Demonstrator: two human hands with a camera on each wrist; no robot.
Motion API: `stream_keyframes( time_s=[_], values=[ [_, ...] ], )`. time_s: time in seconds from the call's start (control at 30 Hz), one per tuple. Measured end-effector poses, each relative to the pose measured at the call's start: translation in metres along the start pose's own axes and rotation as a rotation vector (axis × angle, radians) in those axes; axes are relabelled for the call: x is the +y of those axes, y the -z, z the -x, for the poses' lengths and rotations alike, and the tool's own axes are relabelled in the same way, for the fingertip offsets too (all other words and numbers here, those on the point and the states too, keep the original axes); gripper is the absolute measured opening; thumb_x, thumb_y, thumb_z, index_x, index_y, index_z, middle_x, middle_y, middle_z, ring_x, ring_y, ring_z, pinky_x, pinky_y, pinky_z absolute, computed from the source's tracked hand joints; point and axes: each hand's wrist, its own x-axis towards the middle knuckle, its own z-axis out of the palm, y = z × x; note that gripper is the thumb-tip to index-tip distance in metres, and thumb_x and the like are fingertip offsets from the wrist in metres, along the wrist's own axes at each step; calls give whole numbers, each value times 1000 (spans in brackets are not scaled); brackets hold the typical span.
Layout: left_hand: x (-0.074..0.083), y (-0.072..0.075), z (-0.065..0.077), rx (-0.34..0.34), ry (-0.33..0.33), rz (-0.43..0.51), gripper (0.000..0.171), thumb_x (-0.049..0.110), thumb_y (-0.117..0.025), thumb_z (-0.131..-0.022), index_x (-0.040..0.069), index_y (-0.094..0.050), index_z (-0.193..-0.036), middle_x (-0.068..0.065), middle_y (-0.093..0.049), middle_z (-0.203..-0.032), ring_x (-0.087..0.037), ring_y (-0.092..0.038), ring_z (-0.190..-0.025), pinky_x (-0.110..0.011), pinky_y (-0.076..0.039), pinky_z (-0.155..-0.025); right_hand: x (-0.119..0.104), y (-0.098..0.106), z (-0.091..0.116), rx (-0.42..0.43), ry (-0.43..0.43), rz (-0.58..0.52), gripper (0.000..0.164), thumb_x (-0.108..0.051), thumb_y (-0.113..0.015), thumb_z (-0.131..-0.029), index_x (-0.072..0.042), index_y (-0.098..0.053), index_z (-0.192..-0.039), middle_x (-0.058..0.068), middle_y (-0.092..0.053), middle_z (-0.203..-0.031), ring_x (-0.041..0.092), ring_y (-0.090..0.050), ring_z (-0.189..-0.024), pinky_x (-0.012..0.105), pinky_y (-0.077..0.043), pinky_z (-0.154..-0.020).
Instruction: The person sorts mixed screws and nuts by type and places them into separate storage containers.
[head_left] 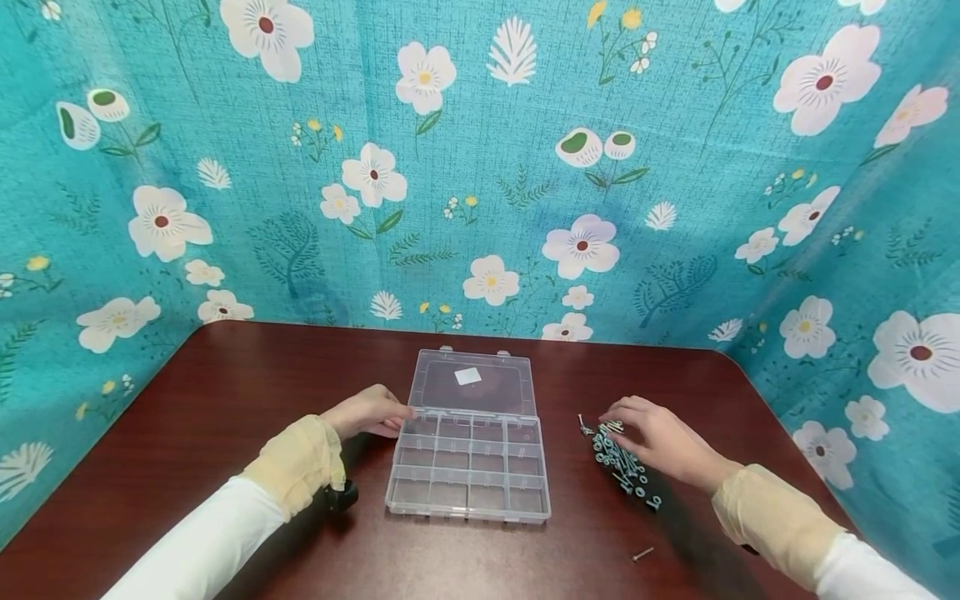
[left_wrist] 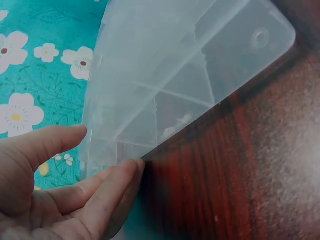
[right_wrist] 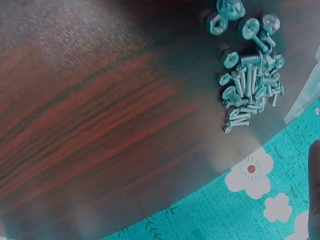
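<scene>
A clear plastic compartment box (head_left: 468,510) lies on the table with its lid (head_left: 510,383) folded back and a white label on it. My left hand (head_left: 372,412) is at the box's left side near the hinge. In the left wrist view, its fingertips (left_wrist: 134,165) touch the box edge, with the thumb spread apart from them. To the right of the box lies a pile of bolts, screws and nuts (head_left: 618,458). Over that pile's far side hovers my right hand (head_left: 660,437), fingers slightly bent. The right wrist view shows the bolts (right_wrist: 248,82) with no fingers on them.
A single screw (head_left: 642,554) lies apart, nearer the front of the dark red wooden table (head_left: 300,550). A turquoise flowered curtain (head_left: 465,208) hangs behind the table and at both sides.
</scene>
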Motion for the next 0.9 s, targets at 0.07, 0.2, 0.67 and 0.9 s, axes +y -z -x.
stream_keyframes(
  time_s=[0.07, 0.2, 0.67, 0.9],
  values=[
    [-2, -1, 0, 7, -9, 2, 34, 6, -63, -85, -19, -53, -105, -17, -62, -85, -13, -58, -67, -32, -56, -72, 0, -1, 2, -3, 25, -19, 20, -9, -75, -76, -12, -69, -94, -5, -60, -92, 9, -57, -85, 30, -55, -71],
    [-4, -1, 1, 10, -33, 25, 29, 2, -62, -84, -19, -57, -103, -16, -65, -86, -12, -58, -67, -31, -57, -71, 0, -4, 6, 6, 76, -73, 18, -3, -76, -72, -12, -69, -86, -9, -57, -84, 3, -55, -75, 24, -54, -64],
    [-7, -5, 0, 45, -47, 32, 27, 1, -60, -84, -19, -57, -102, -19, -61, -90, -18, -58, -75, -31, -57, -72, -9, -13, 15, -44, -125, -216, 13, 2, -73, -72, -10, -69, -75, -6, -64, -72, 1, -54, -65, 22, -49, -53],
    [-6, -5, 1, 54, -46, 50, 27, 0, -61, -84, -20, -57, -102, -19, -62, -91, -18, -59, -75, -32, -56, -72, -11, -19, 18, -92, -226, -178, 9, -1, -72, -74, -10, -69, -73, -7, -65, -73, 2, -55, -64, 21, -48, -53]
  ],
)
